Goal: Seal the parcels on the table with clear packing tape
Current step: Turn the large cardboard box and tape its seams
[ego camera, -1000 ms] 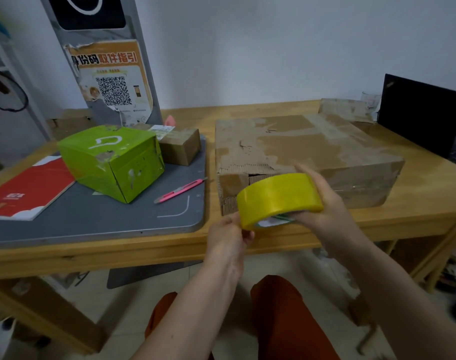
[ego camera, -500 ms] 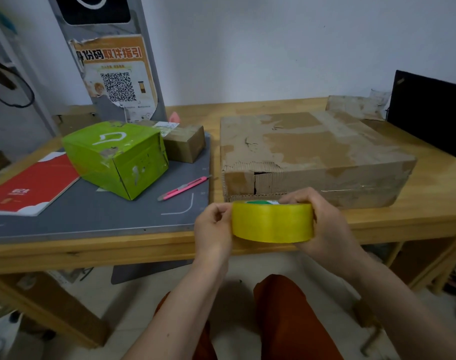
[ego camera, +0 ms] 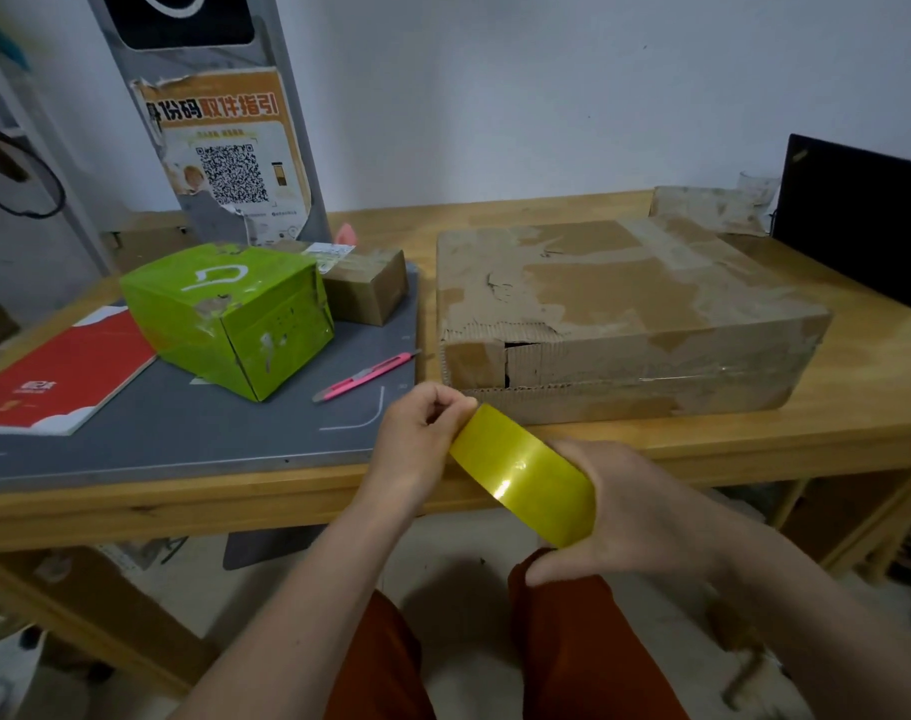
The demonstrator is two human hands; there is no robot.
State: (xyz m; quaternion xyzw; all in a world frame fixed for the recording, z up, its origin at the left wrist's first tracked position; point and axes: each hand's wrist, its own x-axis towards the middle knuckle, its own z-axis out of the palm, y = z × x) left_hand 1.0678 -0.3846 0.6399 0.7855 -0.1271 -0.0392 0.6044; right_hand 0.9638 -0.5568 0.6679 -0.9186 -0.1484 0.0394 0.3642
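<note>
A wooden table (ego camera: 754, 449) is carrying everything. On its right half a flat brown carton (ego camera: 625, 314) is lying closed, its near left corner torn so the corrugation is showing; what is inside cannot be seen. A grey mat (ego camera: 183, 433) is covering the left half, and on it a green box (ego camera: 230, 314) is sitting taped shut, with a small brown box (ego camera: 370, 291) just behind it, also shut. A red booklet (ego camera: 64, 376) is lying at the mat's left edge, and a pink knife (ego camera: 365, 376) is lying between the green box and the carton.

In front of the table edge, the right hand (ego camera: 645, 511) is gripping the tape roll (ego camera: 526, 475), fingers curled around its far side. The left hand (ego camera: 422, 444) is pinching the roll's upper left edge with thumb and fingertips; whether a loose end is lifted is hard to make out.
</note>
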